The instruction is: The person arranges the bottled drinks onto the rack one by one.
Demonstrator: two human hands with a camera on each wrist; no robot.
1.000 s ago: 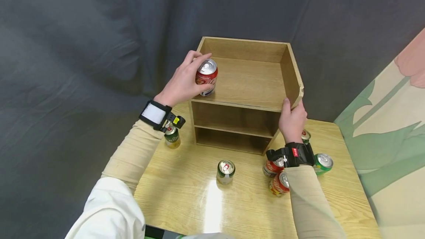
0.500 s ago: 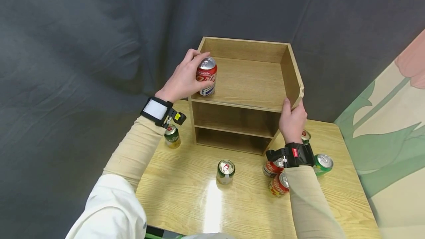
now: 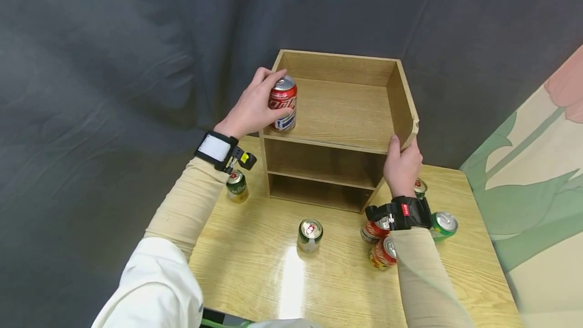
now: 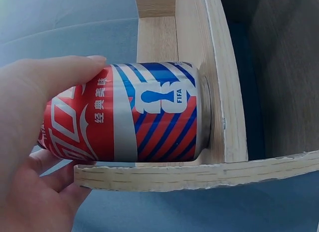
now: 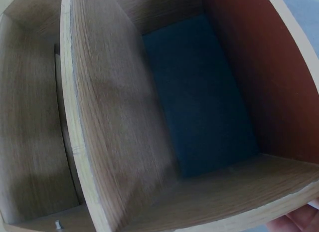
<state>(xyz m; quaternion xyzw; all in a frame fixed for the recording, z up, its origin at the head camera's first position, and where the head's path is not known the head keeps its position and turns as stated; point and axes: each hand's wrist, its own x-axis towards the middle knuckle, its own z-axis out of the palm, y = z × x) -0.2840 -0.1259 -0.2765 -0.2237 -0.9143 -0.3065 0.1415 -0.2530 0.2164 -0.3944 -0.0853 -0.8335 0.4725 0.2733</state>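
My left hand (image 3: 255, 104) grips a red Coca-Cola can (image 3: 283, 103), thumb on one side and fingers on the other. The can is upright at the left front corner of the wooden shelf unit's (image 3: 341, 110) top level. In the left wrist view, the can's (image 4: 124, 112) base is at the top board, touching or almost so, and the left side panel (image 4: 149, 177) runs beside it. My right hand (image 3: 403, 166) holds the front end of the right side panel, thumb inside. Only some fingertips of that hand (image 5: 299, 219) show in the right wrist view.
On the wooden table (image 3: 255, 277) stand a green-and-gold can (image 3: 237, 186) left of the unit and another green can (image 3: 309, 236) in front. Two red cans (image 3: 383, 253) and a green can (image 3: 443, 226) are near my right forearm, with one more can (image 3: 420, 188) behind.
The Coca-Cola can has risen slightly in view and turned more upright, so its label shows more. My left hand moved a little with it. The right hand keeps its hold.
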